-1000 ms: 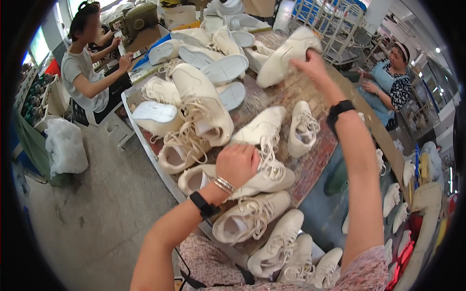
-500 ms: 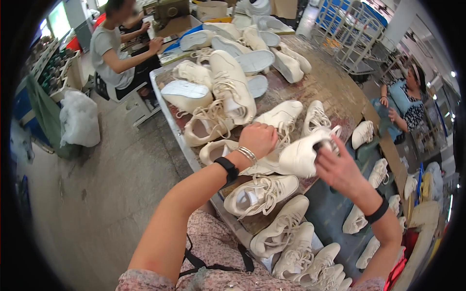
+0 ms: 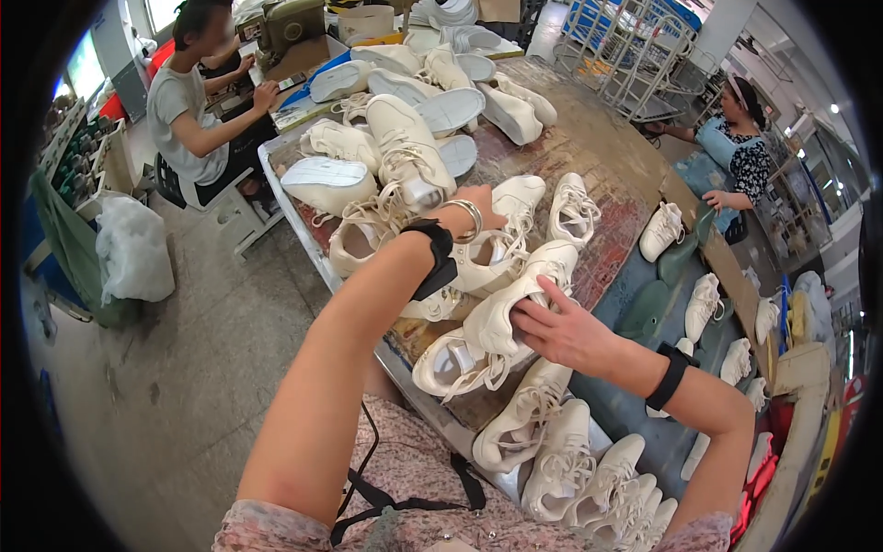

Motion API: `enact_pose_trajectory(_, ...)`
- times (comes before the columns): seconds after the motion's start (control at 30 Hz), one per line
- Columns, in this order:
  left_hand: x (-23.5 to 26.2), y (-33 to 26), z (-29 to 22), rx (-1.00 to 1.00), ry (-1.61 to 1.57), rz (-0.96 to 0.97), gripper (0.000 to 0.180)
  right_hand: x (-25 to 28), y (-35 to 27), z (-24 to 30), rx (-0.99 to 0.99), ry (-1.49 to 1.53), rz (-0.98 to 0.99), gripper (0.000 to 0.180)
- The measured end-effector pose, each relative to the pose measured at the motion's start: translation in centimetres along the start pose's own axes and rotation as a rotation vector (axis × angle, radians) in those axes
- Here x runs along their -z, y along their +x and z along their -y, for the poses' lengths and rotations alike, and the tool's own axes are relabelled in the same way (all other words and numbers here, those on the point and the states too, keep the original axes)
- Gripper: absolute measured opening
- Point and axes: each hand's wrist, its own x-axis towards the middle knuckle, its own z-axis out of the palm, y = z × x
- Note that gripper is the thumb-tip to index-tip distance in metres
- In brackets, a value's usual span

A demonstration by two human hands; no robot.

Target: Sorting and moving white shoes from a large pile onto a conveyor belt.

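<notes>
An off-white lace-up sneaker is in my right hand, with the fingers at its heel opening. Its toe points away, and it hangs just over another laced sneaker on the table. My left hand reaches farther out, bent at the wrist, above a sneaker lying with its opening up. The left fingers look curled, but what they grip is hidden behind the hand. Beyond it, one sneaker lies close by, and another sits to its right with laces loose.
A pile of sneakers, some with pale soles up, covers the table's far left. More sneakers stand in a row near my body. Right of the table, a green surface carries shoes. One person sits left; another is at right.
My right hand has brought the sneaker left and nearer, turning it toe-away. My left hand has shifted left and away from me. The person at right has extended an arm.
</notes>
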Motion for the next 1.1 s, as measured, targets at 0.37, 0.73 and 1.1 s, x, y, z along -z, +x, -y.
enact_pose_trajectory(0.37,3.4,-1.3,-0.1,-0.266,0.244,-0.438,0.049,3.4,-0.8,-0.9,-0.054,0.239,-0.200,0.018)
enact_pose_trajectory(0.73,4.3,-5.1,8.0,-0.341,0.175,-0.793,0.030,-8.6,15.8,-30.0,-0.819,0.564,-0.594,0.066)
enact_pose_trajectory(1.1,4.1,-4.4,9.5,-0.315,0.203,-0.785,0.033,-10.7,18.8,-23.1,-0.809,0.329,-0.522,0.041)
